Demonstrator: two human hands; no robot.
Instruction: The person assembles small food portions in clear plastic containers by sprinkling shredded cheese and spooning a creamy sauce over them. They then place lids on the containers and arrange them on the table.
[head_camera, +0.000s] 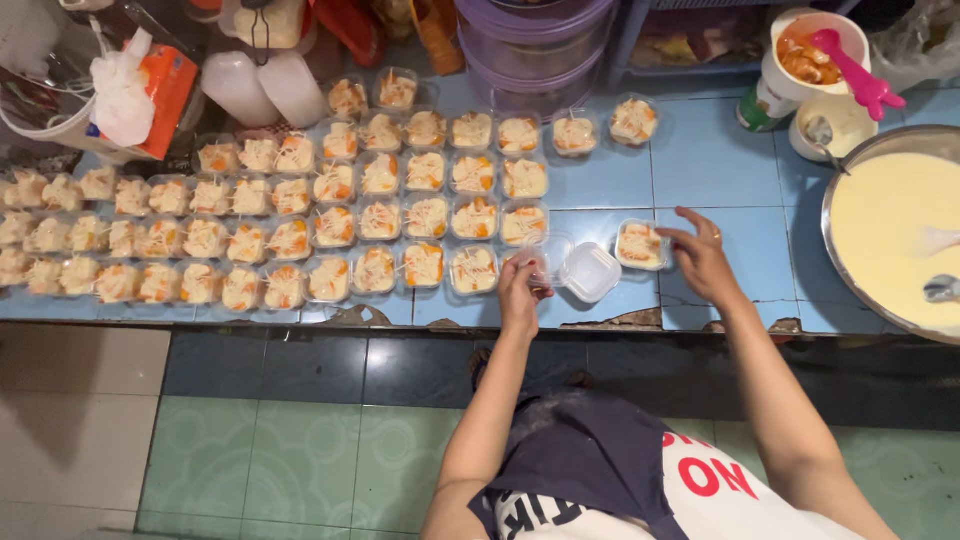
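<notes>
My left hand (520, 290) pinches the edge of a clear plastic lid (545, 260) just above the counter, beside an upturned empty clear tub (589, 272). My right hand (700, 255) rests its fingertips on a filled clear tub (640, 244) of creamy dessert with orange pieces, standing alone on the blue tiled counter (720, 170). To the left, several rows of the same filled tubs (330, 215) cover the counter.
A big metal bowl of pale yellow cream (890, 235) with a spoon sits at the right. Behind it stands a white jug (815, 50) with orange fruit and a pink scoop. Purple stacked tubs (535, 45), white bottles (265, 88) and an orange packet (165, 85) line the back.
</notes>
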